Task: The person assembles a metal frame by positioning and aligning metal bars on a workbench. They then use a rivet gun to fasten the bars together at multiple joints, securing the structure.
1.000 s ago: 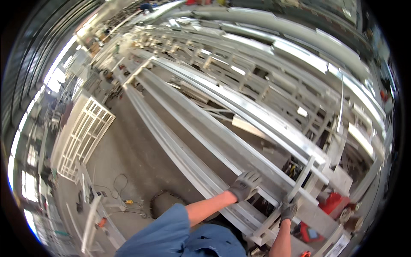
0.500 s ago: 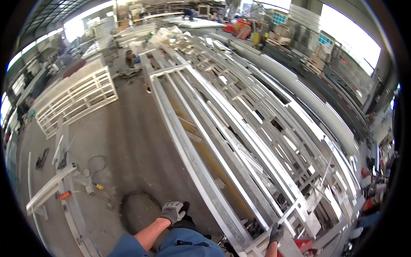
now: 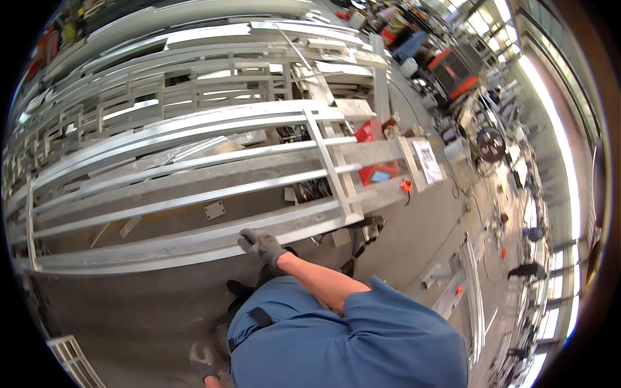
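My right hand, in a grey work glove, hangs over the near rail of a long silvery metal frame. Its fingers are loosely bent and apart, with no object visible in them; whether they touch the rail I cannot tell. Down by my side at the lower edge is my left hand, also gloved, too blurred to read its fingers. Several parallel rails make up the frame, joined by a crossbar at its right end. Through a gap between rails shows a small plate with holes.
Right of the frame sit red boxes, an orange tape measure and a printed sheet. More metal lengths lie stacked behind. A red and black machine stands at the far right. A pale slatted frame shows lower left.
The view has swung right, so the frame now lies across it. My right hand has left the frame's end corner and is over the near rail. My left hand has dropped to the lower edge.
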### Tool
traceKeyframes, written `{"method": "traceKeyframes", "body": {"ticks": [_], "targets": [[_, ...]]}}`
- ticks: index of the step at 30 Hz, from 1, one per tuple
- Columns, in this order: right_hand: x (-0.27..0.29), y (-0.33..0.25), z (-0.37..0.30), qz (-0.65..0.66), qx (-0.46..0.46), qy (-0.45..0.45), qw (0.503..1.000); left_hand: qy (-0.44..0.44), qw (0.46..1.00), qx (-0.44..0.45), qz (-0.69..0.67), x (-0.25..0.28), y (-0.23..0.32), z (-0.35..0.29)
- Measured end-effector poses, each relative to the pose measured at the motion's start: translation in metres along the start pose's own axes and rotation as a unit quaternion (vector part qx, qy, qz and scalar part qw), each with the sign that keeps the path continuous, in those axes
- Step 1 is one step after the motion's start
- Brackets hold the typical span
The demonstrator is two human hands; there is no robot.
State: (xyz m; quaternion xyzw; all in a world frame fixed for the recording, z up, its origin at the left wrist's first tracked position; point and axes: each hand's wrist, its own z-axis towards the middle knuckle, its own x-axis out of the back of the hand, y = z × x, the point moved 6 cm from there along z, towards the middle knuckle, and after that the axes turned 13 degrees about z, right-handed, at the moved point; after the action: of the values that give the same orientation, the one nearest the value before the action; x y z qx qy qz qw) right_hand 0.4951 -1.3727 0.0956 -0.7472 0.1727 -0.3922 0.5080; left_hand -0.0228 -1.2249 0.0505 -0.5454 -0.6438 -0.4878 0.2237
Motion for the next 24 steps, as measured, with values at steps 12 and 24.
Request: {"method": "traceKeyframes", "body": {"ticks": [12, 24], "targets": [[-0.057, -0.02, 0.039, 0.11, -0.052, 0.044, 0.992, 0.059, 0.985, -0.147, 0.073, 0.17, 0.06, 0.142], [-0.292, -0.241, 0.206, 0.117, -0.003, -0.117, 0.986, -0.071, 0.988, 0.117, 0.069, 0.214, -0.078, 0.179]]}}
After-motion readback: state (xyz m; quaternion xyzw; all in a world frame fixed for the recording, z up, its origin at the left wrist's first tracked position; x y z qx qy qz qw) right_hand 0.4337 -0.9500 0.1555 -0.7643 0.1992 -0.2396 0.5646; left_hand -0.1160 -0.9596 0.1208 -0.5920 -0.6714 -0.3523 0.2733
